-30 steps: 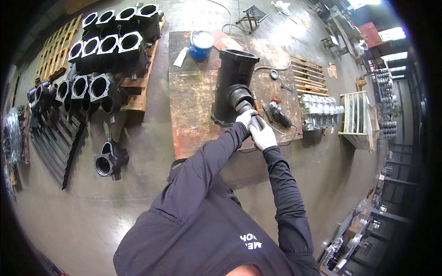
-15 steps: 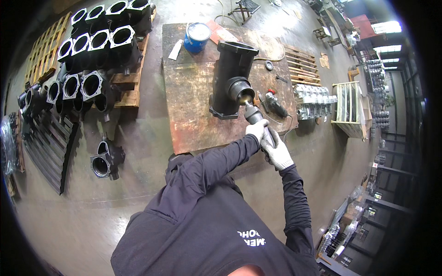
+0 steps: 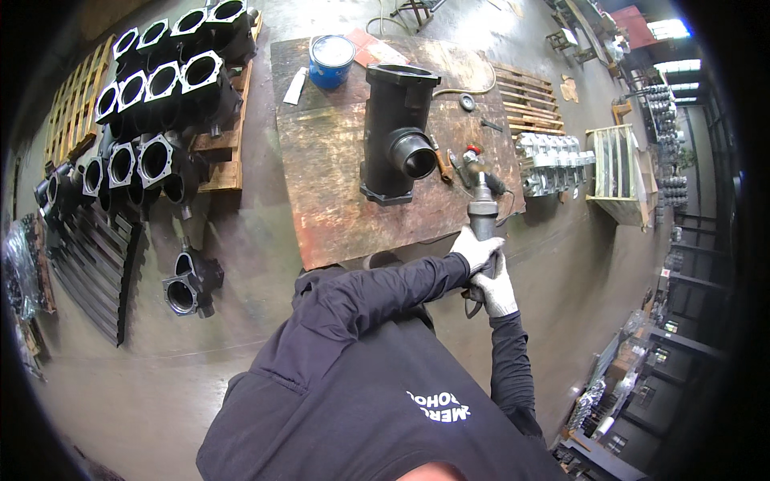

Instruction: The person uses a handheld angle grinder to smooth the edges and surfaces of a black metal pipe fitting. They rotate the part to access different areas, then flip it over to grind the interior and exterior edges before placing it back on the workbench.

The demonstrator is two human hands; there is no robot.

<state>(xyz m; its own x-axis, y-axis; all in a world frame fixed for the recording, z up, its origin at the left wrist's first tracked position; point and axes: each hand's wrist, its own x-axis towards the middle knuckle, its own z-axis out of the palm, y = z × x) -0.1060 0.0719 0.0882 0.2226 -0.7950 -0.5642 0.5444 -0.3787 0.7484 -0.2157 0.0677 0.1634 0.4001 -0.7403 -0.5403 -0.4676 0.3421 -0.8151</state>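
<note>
Both my hands wear white work gloves and grip a dark straight die grinder [image 3: 483, 216], which points away from me over the right front of the workbench [image 3: 333, 204]. My left hand [image 3: 476, 248] is wrapped round its body, and my right hand [image 3: 496, 290] closes on the rear part. The tool's tip stands apart from a black cast pipe housing [image 3: 383, 120], upright on the bench, whose round side opening faces me. Partly behind the tool lies an angle grinder [image 3: 499, 187] with a red part.
On the bench stand a blue can [image 3: 331, 66], a white tube [image 3: 295, 86] and a small black wheel [image 3: 467, 102]. At left, similar black housings [image 3: 160, 84] fill a pallet, and one housing [image 3: 189, 287] sits on the floor. Silvery castings [image 3: 553, 160] lie to the right.
The die grinder has come out of the housing's side opening and swung right, now pointing straighter away from me. Both hands moved right and slightly nearer with it.
</note>
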